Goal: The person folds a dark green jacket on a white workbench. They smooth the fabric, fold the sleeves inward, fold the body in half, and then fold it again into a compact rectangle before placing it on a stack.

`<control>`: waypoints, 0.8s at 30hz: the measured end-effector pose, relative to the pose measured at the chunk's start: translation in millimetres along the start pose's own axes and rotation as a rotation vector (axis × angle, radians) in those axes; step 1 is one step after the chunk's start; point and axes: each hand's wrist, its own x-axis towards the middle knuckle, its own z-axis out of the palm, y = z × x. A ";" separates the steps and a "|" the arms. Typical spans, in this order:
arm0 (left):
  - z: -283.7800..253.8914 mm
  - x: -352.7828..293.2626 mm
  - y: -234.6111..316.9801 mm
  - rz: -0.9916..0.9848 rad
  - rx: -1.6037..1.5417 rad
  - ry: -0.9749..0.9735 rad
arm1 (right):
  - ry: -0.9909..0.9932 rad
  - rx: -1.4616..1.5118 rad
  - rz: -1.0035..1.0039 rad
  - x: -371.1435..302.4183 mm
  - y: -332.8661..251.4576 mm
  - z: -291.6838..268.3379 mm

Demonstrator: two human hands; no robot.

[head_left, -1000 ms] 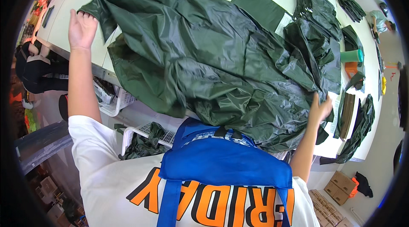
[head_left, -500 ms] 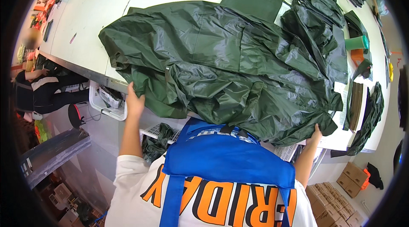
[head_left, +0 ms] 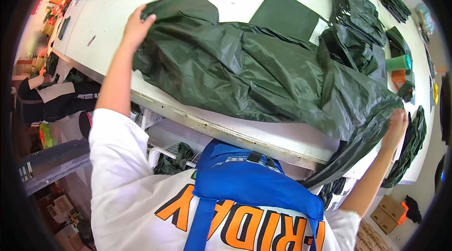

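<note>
A dark green, shiny rain garment [head_left: 235,72] lies crumpled across the white table in front of me. At its far left edge, my left hand [head_left: 137,27] is closed on the fabric, thumb on the near side. My right hand [head_left: 396,128] grips the garment's right end, its fingers curled round the bunched cloth. From there a strip of fabric hangs over the table's near edge. The far left corner is slightly blurred. Beyond the garment lies a flat, folded dark green piece [head_left: 287,18] with a white paper [head_left: 318,32] at its right edge.
Stacked dark green pieces [head_left: 355,13] lie at the far right, near a green cylinder [head_left: 398,63]. More green fabric [head_left: 408,145] drapes over the table's right end. A white basket [head_left: 154,157] sits below the table's metal edge [head_left: 207,128]. Another person [head_left: 56,95] is at the left.
Both hands have moved away from me, the left farthest and the right also outward. The garment has shifted farther onto the table, baring the near edge.
</note>
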 end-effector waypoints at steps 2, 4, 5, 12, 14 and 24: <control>23.0 -25.2 -24.5 0.067 0.247 0.089 | -0.210 0.382 0.317 -122.5 -22.2 93.3; 43.7 -48.7 -44.5 -0.053 0.418 0.137 | -0.683 0.459 0.670 -210.7 -7.7 116.7; 49.5 -53.3 -48.9 -0.129 0.429 0.140 | -0.725 0.463 1.044 -243.4 -2.4 125.0; 34.9 -83.3 -94.4 -0.520 0.341 0.203 | 0.172 0.781 0.744 -223.1 74.1 115.1; 27.4 -96.1 -162.0 -0.583 -0.062 0.158 | 0.163 0.839 0.692 -207.9 100.3 96.1; -66.4 -74.8 -99.7 -0.556 -0.441 0.035 | 0.483 0.518 0.018 -107.6 14.3 6.3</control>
